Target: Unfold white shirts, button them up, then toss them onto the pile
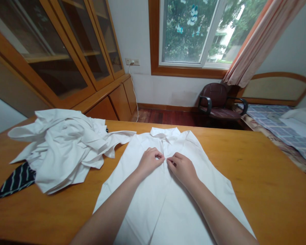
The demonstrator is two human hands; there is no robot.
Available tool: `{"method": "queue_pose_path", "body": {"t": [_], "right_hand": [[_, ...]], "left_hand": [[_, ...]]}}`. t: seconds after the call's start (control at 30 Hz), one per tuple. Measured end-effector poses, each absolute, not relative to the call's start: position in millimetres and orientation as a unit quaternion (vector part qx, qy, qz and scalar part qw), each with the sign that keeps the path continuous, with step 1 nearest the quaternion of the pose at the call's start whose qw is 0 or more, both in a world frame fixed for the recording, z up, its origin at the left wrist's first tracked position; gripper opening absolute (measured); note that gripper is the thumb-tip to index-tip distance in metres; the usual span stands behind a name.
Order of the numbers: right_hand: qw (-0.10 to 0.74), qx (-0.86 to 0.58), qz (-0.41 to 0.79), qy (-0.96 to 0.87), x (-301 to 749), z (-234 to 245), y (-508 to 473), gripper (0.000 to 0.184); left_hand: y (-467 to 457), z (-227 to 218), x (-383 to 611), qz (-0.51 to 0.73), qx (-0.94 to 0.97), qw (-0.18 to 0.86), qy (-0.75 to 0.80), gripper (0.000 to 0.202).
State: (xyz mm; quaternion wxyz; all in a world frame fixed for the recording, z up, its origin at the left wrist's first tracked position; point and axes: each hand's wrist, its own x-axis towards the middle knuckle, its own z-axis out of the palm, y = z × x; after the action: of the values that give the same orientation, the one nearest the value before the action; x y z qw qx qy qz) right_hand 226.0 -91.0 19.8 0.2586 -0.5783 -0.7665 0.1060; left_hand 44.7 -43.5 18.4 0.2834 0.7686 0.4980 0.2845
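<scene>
A white collared shirt (148, 190) lies spread face up on the wooden table, its collar pointing away from me. My left hand (151, 160) pinches the front edge a little below the collar. Opposite it, my right hand (182, 166) pinches the same front opening, with the fingertips of both hands almost meeting. Whatever button sits between the fingers is too small to make out. Above the hands the front edges lie together; lower down one edge slants off to the left.
On the table's left (10, 217) lies a heap of crumpled white garments (68, 146) with a black striped cloth (17, 180) poking out beneath. Beyond stand a glass-door cabinet (91, 85), a dark red armchair (215, 98) and a bed (283, 119) with a checked cover.
</scene>
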Motion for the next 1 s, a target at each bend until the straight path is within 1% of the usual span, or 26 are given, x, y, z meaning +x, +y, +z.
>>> {"method": "queue_pose_path", "body": {"t": [0.3, 0.73, 1.0], "right_hand": [[0.216, -0.573, 0.055, -0.789, 222.8, 23.4, -95.0, 0.026], [0.187, -0.536, 0.04, -0.822, 222.6, 19.8, -95.0, 0.027], [0.223, -0.562, 0.091, -0.791, 224.4, 24.6, -94.3, 0.02]], "left_hand": [[-42.9, 15.6, 43.9, 0.291, 0.769, 0.29, 0.49, 0.01], [-43.2, 15.1, 43.3, 0.303, 0.77, 0.289, 0.481, 0.009], [-44.1, 17.1, 44.4, 0.303, 0.767, 0.293, 0.484, 0.009]]}}
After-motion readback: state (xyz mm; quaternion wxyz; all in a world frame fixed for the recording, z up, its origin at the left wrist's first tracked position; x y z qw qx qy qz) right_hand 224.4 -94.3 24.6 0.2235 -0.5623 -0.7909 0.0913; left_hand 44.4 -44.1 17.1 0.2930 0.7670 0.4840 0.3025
